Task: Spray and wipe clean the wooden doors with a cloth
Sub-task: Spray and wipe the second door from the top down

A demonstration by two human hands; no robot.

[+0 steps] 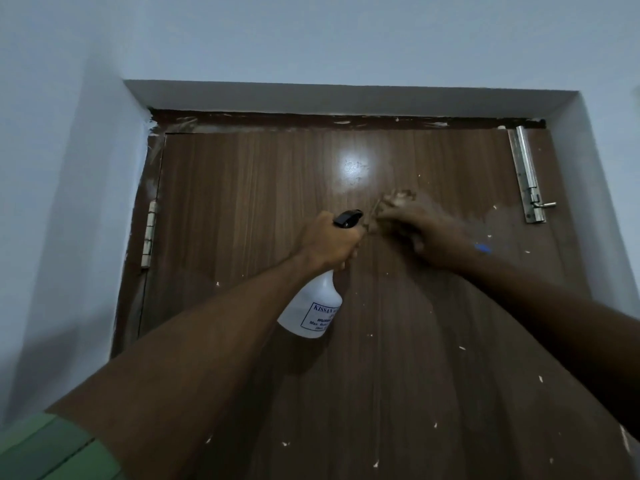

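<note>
A dark brown wooden door (242, 188) fills the view, speckled with white paint flecks and showing a bright glare spot near its top. My left hand (329, 240) grips the neck of a white spray bottle (311, 311) with a black trigger head, held up against the door's middle. My right hand (419, 225), blurred by motion, presses a brownish cloth (398, 199) onto the door just right of the bottle's nozzle. Both arms reach upward.
A steel tower bolt (528, 178) is fixed at the door's upper right. A hinge (149, 233) sits on the left edge. Pale blue-white walls (62, 202) and the recess soffit frame the door closely on the left, right and top.
</note>
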